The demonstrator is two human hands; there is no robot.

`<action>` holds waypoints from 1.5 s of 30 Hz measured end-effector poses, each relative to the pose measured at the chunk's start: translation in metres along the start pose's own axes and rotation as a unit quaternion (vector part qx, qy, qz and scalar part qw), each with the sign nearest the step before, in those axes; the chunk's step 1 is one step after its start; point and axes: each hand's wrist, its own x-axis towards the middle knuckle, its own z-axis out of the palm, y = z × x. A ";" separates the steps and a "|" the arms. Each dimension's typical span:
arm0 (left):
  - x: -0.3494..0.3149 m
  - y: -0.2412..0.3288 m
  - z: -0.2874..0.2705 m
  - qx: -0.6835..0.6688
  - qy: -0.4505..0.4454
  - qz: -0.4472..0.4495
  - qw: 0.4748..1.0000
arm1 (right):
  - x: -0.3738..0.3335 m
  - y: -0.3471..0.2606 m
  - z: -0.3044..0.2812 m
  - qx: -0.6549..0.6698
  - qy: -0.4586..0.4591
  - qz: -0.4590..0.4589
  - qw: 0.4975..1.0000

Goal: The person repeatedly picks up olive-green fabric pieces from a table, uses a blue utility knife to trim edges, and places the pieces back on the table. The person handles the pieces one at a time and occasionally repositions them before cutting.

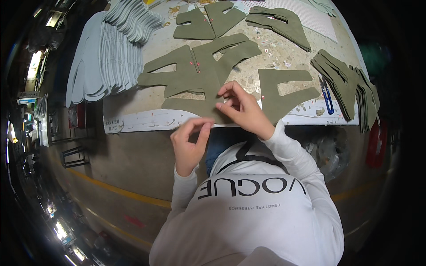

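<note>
Olive-green cut fabric pieces with slots lie on the table before me. My left hand (191, 142) is at the table's front edge, thumb and forefinger pinched together beside the near edge of an olive fabric piece (182, 104). Anything between those fingertips is too small to make out. Over the right end of this piece hovers my right hand (243, 108), its fingers curled and the thumb apart from the forefinger, with nothing visible between them. Another olive piece (284, 93) lies flat to its right, bearing a small red mark. Overlapping olive pieces (191, 62) with red marks lie beyond my hands.
Tall stacks of pale blue-grey fabric pieces (113, 57) fill the table's left side. Blue-handled thread snips (327, 97) lie at the right, beside stacked olive pieces (339, 82). More olive pieces (208, 22) lie at the back. Small scraps dot the worn tabletop (250, 80).
</note>
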 end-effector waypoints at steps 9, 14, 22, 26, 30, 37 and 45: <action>0.005 -0.023 0.032 -0.571 -0.071 -0.228 0.785 | -0.027 -0.015 -0.004 0.079 0.015 -0.061 0.995; 0.038 -0.014 0.031 -0.695 -0.088 -0.133 0.701 | -0.050 -0.009 -0.028 0.013 0.049 -0.068 0.996; 0.066 -0.013 0.034 -0.588 -0.048 -0.086 0.803 | -0.055 0.002 -0.040 -0.061 0.102 -0.041 0.992; 0.061 -0.019 0.015 -0.408 0.113 0.012 0.906 | -0.073 -0.004 -0.043 -0.206 0.176 -0.099 0.958; 0.038 -0.019 0.015 -0.030 0.241 0.158 0.957 | -0.098 -0.011 -0.065 -0.385 0.099 -0.121 0.910; 0.003 -0.020 0.073 0.223 -0.118 0.270 0.929 | -0.102 0.011 -0.064 -0.425 0.128 -0.180 0.878; 0.000 -0.033 0.081 0.210 -0.066 0.303 0.927 | -0.105 0.025 -0.061 -0.402 0.158 -0.223 0.874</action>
